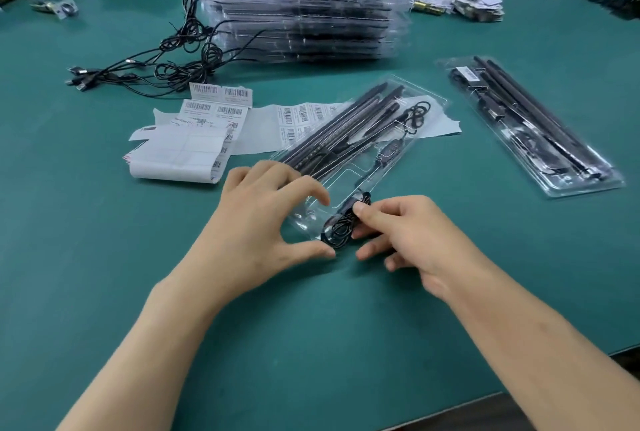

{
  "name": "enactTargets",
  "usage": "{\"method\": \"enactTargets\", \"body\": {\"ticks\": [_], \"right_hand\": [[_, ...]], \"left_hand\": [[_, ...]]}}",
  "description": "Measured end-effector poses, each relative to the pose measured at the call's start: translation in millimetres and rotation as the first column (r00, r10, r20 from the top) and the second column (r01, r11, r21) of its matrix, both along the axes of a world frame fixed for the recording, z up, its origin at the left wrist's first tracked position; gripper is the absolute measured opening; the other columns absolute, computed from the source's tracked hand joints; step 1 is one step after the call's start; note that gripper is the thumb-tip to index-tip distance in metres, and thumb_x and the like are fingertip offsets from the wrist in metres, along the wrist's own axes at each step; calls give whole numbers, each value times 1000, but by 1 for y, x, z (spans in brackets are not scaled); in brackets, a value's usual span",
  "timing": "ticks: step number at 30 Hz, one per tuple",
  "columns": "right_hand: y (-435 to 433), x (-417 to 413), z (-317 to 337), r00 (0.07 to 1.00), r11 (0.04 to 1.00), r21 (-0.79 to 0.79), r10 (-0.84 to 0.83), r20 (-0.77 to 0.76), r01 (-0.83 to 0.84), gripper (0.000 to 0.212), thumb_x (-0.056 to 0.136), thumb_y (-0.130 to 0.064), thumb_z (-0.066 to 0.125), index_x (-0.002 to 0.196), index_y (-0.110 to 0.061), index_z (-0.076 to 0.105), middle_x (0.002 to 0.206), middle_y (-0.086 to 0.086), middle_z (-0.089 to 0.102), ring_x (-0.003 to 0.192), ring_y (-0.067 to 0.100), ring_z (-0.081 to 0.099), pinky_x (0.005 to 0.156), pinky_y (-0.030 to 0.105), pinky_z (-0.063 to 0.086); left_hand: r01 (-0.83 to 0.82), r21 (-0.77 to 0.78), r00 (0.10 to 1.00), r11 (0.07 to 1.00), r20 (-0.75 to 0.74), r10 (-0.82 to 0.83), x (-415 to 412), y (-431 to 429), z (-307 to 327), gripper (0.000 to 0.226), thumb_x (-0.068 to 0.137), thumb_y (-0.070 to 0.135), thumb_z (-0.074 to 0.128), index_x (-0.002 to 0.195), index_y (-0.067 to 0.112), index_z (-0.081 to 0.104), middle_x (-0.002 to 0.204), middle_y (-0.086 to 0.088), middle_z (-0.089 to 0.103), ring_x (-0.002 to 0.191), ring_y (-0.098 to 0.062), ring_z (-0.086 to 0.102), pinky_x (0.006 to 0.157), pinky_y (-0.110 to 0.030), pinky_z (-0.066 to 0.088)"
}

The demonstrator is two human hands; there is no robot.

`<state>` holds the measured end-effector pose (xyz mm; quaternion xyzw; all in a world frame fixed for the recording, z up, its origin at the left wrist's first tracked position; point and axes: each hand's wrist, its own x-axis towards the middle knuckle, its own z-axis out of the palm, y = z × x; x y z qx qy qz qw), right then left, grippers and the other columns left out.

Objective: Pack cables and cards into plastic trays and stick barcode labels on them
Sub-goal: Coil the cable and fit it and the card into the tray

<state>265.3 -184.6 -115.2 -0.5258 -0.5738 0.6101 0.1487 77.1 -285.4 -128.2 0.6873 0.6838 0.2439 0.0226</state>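
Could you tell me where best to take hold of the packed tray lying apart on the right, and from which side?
Probably across its narrow width near the middle, from above, pinching both long rims of the packed tray. It lies flat and is long and thin, so an end grip might let it sag; the table shows bare along both long sides.

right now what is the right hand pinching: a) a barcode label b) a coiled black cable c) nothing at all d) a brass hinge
b: the right hand pinches the coiled black cable between thumb and fingers at the near end of the clear tray.
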Motion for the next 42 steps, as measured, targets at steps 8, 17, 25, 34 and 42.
{"method": "enactTargets", "body": {"ticks": [8,17,25,34,42], "right_hand": [[9,15,0,996,996,10,86,-14,-86,25,101,-24,65,90,-2,71,72,3,75,51,17,69,37,22,44],[16,12,-13,977,996,-21,-91,-192,88,20,95,-17,72,91,2,68,64,7,72,58,17,73,50,21,56],[16,4,-23,931,962,74,-234,-278,264,17,93,-13,75,93,1,65,61,5,70,53,16,70,49,24,55],[18,4,-25,944,959,138,-205,-258,246,7,96,-12,71,98,-5,69,74,9,76,58,18,72,54,24,57],[21,-4,-19,980,954,234,-169,-107,190,4,91,-11,71,89,-12,68,61,4,71,50,22,68,45,32,56]], "left_hand": [[199,-203,980,959,47,-193,-4,30,13,93,60,80,77,142,45,53,121,13,42,117,-6,37,105,-18,30],[229,-100,972,968,86,-221,-1,41,-3,82,64,80,74,134,37,61,144,19,51,140,3,42,117,-36,32],[168,-24,961,985,227,-159,7,37,-9,65,74,57,80,132,33,63,140,17,57,141,4,42,119,-37,36],[76,18,973,997,219,-78,22,33,-7,49,83,37,69,130,28,63,138,15,57,140,0,44,113,-29,39],[69,6,972,998,224,-69,25,32,-6,46,87,40,64,131,27,61,136,13,57,141,-3,44,112,-37,43]]}}
